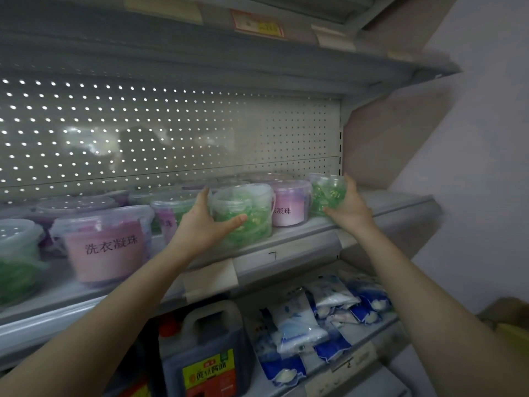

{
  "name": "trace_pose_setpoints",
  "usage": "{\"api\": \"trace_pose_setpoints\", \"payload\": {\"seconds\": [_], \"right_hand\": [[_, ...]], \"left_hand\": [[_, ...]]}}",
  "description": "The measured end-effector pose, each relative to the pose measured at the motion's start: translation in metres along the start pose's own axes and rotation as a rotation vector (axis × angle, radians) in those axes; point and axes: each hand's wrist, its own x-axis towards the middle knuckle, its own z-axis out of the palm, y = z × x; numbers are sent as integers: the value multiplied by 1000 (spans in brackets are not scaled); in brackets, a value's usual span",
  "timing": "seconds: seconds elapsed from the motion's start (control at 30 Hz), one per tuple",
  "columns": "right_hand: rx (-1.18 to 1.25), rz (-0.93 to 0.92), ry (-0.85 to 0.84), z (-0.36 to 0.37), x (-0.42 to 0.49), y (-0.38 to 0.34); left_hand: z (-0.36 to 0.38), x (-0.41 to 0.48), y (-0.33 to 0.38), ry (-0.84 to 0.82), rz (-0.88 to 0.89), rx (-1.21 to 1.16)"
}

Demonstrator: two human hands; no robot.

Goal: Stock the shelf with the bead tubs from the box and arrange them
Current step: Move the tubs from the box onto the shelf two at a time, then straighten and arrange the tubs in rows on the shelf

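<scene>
From the head camera, both arms reach up to the shelf. The left hand wraps its grip round the side of a green bead tub standing at the front edge, thumb across its face. The right hand cups a second green tub at the shelf's far right end. A pink tub stands between the two, and more tubs run off to the left, among them a big pink one. These look like light, clear plastic tubs with snap lids. The walls are probably smooth and a bit slippery, so a hold low round the body seems safest. Room is tight: the upright post closes the right side and the perforated back panel stops any push inward, but there is plenty of headroom above.
</scene>
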Motion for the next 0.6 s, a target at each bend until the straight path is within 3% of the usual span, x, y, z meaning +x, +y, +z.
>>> {"api": "trace_pose_setpoints", "payload": {"seconds": [0.27, 0.6], "right_hand": [[-230, -211, 110, 2, -60, -21], [-293, -436, 51, -4, -150, -64]], "left_hand": [[-34, -35, -8, 118, 194, 152], [-78, -87, -21, 282, 412, 371]]}}
